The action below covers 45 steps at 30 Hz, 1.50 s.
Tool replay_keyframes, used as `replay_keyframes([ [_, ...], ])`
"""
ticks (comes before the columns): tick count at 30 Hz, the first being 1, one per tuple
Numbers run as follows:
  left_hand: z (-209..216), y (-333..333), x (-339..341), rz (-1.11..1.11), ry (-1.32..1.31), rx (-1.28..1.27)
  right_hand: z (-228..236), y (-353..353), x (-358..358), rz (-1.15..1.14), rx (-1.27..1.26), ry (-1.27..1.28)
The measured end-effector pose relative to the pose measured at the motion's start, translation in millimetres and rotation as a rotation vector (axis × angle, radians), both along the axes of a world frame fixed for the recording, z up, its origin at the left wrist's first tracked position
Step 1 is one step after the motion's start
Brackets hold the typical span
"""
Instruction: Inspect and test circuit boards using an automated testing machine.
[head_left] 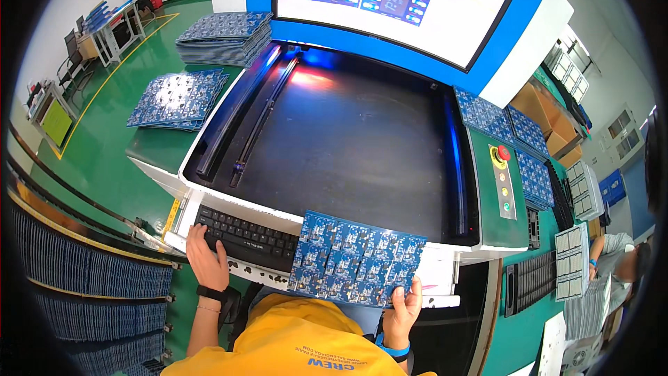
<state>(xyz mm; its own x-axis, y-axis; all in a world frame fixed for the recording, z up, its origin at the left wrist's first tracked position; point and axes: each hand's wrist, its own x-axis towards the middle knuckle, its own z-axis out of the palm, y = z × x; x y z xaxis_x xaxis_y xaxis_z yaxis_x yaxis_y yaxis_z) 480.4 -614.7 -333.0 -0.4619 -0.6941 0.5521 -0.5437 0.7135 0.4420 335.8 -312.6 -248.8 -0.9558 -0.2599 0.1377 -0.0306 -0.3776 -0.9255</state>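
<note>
"Circuit-board panel (356, 257): where, and how best held?"

"Left to right: left grip (207, 262) spread at the black plastic keyboard (243, 235); then the panel, rigid, blue, rectangular, bumpy with components, before the smooth dark machine bed (355, 146); right grip (402, 310) pinching the panel's lower right corner. I'd hold only the rim, keeping it level."

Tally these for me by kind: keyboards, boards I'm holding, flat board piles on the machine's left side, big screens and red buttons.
Keyboards: 1
Held boards: 1
Left-side board piles: 2
Big screens: 1
Red buttons: 1
Total: 6
</note>
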Motion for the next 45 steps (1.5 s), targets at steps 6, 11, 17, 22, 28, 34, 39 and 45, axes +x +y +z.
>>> replay_keyframes([
  [6, 14.6, 25.3, -7.9, -0.368, -0.039, 0.029, 5.2, 0.6, 5.1, -0.029, 0.016, -0.008],
  [11, 28.3, 37.1, -18.2, -0.442, -0.034, 0.109, 5.2, 7.3, 4.7, -0.04, 0.039, -0.005],
  [17, 67.8, 46.3, -25.0, -0.691, 0.341, 0.876, 10.4, 0.6, 4.6, 0.19, 0.08, 0.024],
  [22, 66.6, 63.5, -42.3, -0.765, 0.624, 1.393, 9.6, 3.8, 1.6, 0.387, 0.207, -0.036],
  [28, 66.3, 65.2, -47.4, -0.765, 0.562, 1.222, 10.5, 87.5, -71.0, -0.211, 1.492, 0.828],
  [34, 77.5, 79.4, -51.8, -0.762, 0.548, 1.234, 6.3, 114.7, -99.7, 0.133, 1.748, 1.078],
  [39, 80.8, 80.7, -55.2, -0.781, 0.517, 1.225, 2.4, 116.8, -102.4, 0.182, 1.74, 1.15],
  [45, 87.5, 77.2, -50.0, -0.798, 0.509, 1.183, 45.7, 102.7, -88.5, 0.107, 1.481, 0.944],
])
